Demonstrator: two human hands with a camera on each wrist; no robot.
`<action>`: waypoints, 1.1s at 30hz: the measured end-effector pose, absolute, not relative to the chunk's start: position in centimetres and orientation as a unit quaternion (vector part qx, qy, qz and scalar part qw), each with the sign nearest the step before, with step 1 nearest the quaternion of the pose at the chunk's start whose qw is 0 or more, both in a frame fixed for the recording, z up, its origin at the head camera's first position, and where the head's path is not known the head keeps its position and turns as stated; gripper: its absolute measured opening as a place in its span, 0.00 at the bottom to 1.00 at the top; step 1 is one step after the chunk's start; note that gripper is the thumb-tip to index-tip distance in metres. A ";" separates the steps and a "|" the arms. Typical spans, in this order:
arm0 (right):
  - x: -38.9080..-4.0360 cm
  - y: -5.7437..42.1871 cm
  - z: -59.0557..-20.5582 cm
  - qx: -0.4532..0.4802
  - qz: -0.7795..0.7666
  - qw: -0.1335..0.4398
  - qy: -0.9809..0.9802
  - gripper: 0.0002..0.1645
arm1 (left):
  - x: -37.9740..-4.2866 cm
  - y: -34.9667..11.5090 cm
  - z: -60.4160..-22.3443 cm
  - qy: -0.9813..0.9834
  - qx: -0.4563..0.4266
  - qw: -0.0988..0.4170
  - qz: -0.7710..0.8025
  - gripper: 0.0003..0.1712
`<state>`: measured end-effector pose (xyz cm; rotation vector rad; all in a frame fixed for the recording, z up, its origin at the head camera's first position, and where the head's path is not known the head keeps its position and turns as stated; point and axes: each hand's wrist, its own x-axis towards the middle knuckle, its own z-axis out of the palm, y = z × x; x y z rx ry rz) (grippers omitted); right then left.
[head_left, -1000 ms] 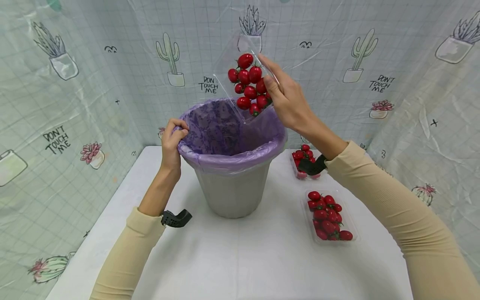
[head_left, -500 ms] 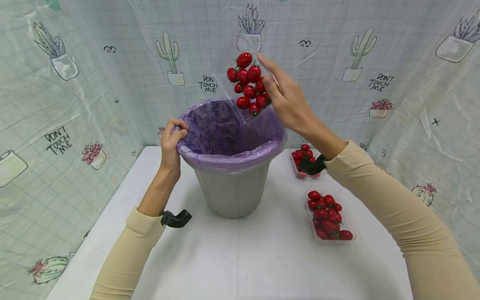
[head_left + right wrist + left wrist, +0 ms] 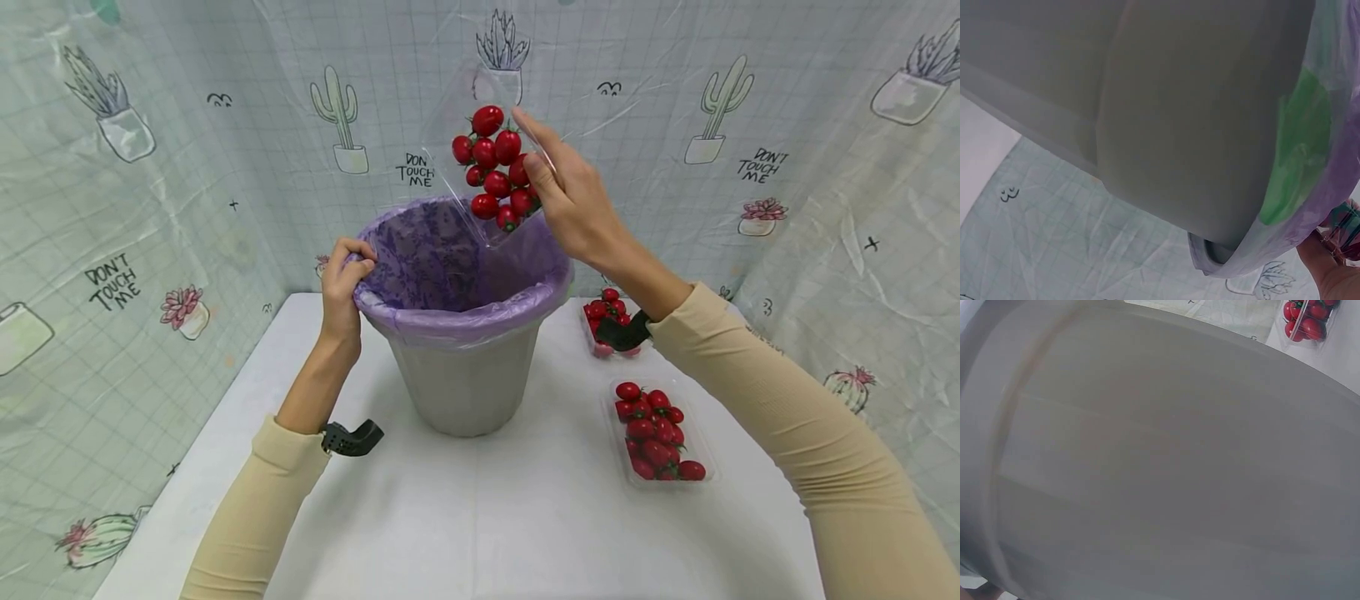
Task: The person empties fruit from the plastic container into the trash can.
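Note:
A grey trash can [image 3: 465, 383] stands on the white table, lined with a purple plastic bag [image 3: 480, 321] folded over its rim. My left hand [image 3: 345, 279] grips the rim and the bag on the left side. Above the can's right part, my right hand [image 3: 570, 187] holds a clear plastic container [image 3: 450, 179] by its edge, thumb in front. The container is tilted, and red cherry tomatoes [image 3: 497, 184] lie bunched in it. In the right wrist view the right hand [image 3: 1332, 269] shows at the lower right corner, beside the bag's edge.
Two more clear containers of cherry tomatoes are on the table at the right, a near one [image 3: 660, 433] and a far one [image 3: 609, 321] partly behind the right wrist's black camera mount [image 3: 625, 332]. A patterned plastic sheet [image 3: 600, 50] hangs around the table [image 3: 450, 517].
The tilted container has shifted very slightly left over the can. Both hands keep their holds, and the trash can and the other containers have stayed in place.

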<state>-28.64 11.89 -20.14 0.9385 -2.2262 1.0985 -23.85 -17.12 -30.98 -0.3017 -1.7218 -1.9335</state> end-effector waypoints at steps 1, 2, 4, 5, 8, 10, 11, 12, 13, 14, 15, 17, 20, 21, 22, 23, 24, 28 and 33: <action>-28.7 11.9 -20.2 0.344 0.403 0.242 -0.813 0.30 | -23.8 -17.1 -31.0 -0.637 -0.112 0.265 -0.716 0.07; -28.7 11.9 -20.2 0.344 0.403 0.243 -0.812 0.30 | -23.9 -17.1 -31.0 -0.636 -0.112 0.265 -0.716 0.07; -28.7 11.9 -20.3 0.344 0.402 0.243 -0.813 0.30 | -23.9 -17.1 -31.0 -0.635 -0.112 0.265 -0.717 0.07; -28.7 11.9 -20.3 0.345 0.402 0.244 -0.812 0.30 | -23.9 -17.1 -31.0 -0.634 -0.112 0.266 -0.717 0.07; -28.8 11.9 -20.4 0.347 0.404 0.245 -0.810 0.30 | -24.0 -17.1 -31.1 -0.632 -0.114 0.266 -0.718 0.07; -28.8 11.9 -20.5 0.348 0.409 0.244 -0.808 0.30 | -24.1 -17.1 -31.1 -0.632 -0.114 0.265 -0.719 0.07; -28.8 11.9 -20.5 0.347 0.412 0.243 -0.807 0.30 | -24.1 -17.2 -31.1 -0.633 -0.113 0.265 -0.719 0.07; -28.8 11.9 -20.5 0.347 0.415 0.242 -0.806 0.30 | -24.1 -17.2 -31.1 -0.633 -0.113 0.264 -0.719 0.07; -28.8 11.9 -20.5 0.347 0.416 0.243 -0.805 0.30 | -24.1 -17.1 -31.1 -0.633 -0.112 0.264 -0.719 0.07; -28.8 11.9 -20.5 0.346 0.417 0.243 -0.804 0.30 | -24.1 -17.1 -31.0 -0.634 -0.112 0.265 -0.718 0.07; -28.8 11.9 -20.5 0.346 0.419 0.242 -0.804 0.30 | -24.1 -17.1 -31.0 -0.634 -0.112 0.265 -0.718 0.07; -28.8 11.9 -20.4 0.344 0.424 0.240 -0.803 0.30 | -24.1 -17.1 -31.0 -0.635 -0.112 0.266 -0.717 0.07; -28.8 11.9 -20.4 0.344 0.427 0.238 -0.801 0.31 | -24.1 -17.1 -30.9 -0.635 -0.113 0.267 -0.716 0.07; -28.8 11.9 -20.4 0.344 0.428 0.238 -0.801 0.31 | -24.1 -17.1 -30.9 -0.635 -0.113 0.266 -0.716 0.07; -28.9 11.9 -20.4 0.343 0.429 0.238 -0.801 0.31 | -24.1 -17.1 -30.9 -0.635 -0.113 0.267 -0.717 0.07; -28.9 11.9 -20.4 0.344 0.429 0.238 -0.801 0.31 | -24.1 -17.1 -30.9 -0.635 -0.113 0.267 -0.716 0.07; -28.9 11.9 -20.5 0.343 0.428 0.239 -0.801 0.31 | -24.1 -17.0 -31.0 -0.635 -0.113 0.268 -0.716 0.07; -29.0 11.8 -20.5 0.341 0.431 0.238 -0.800 0.31 | -24.1 -17.0 -31.0 -0.635 -0.113 0.269 -0.715 0.07; -28.4 11.6 -20.4 0.343 0.438 0.237 -0.797 0.31 | -24.0 -17.0 -31.1 -0.636 -0.111 0.266 -0.716 0.08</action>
